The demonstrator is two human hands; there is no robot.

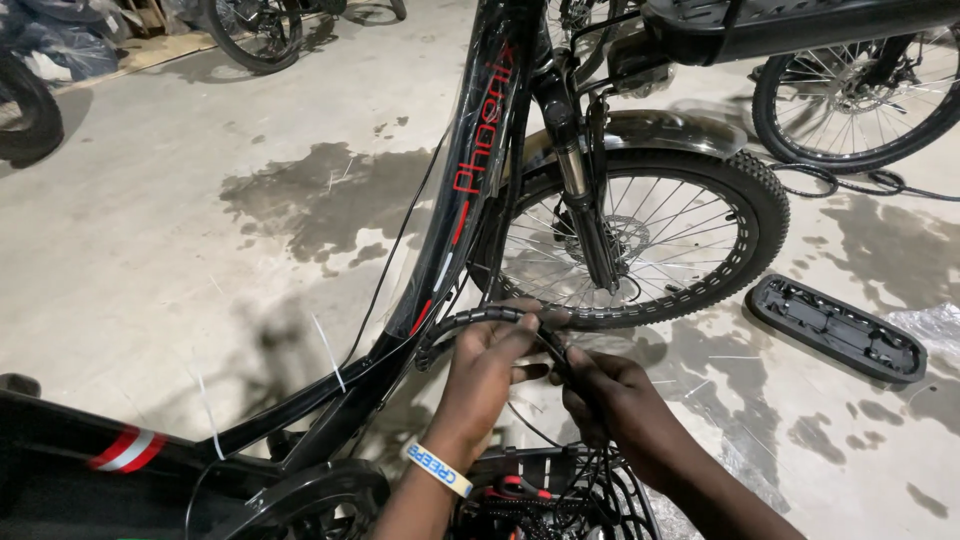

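Observation:
A black bicycle with red lettering on its frame [480, 170] stands in front of me, its front wheel [640, 240] turned to the right under a dark mudguard. My left hand [487, 365], with a white and blue wristband, grips a bundle of black cables in spiral wrap [462, 324] that curves off the frame's down tube. My right hand [610, 395] holds the same cable bundle a little further right, thumb pressed on it. Both hands are close together just below the front wheel.
A black oblong plastic cover [835, 328] lies on the concrete floor [180, 220] at right. Another bicycle wheel [860, 95] stands at the top right, more tyres at the top left. White cable ties lie scattered on the stained floor.

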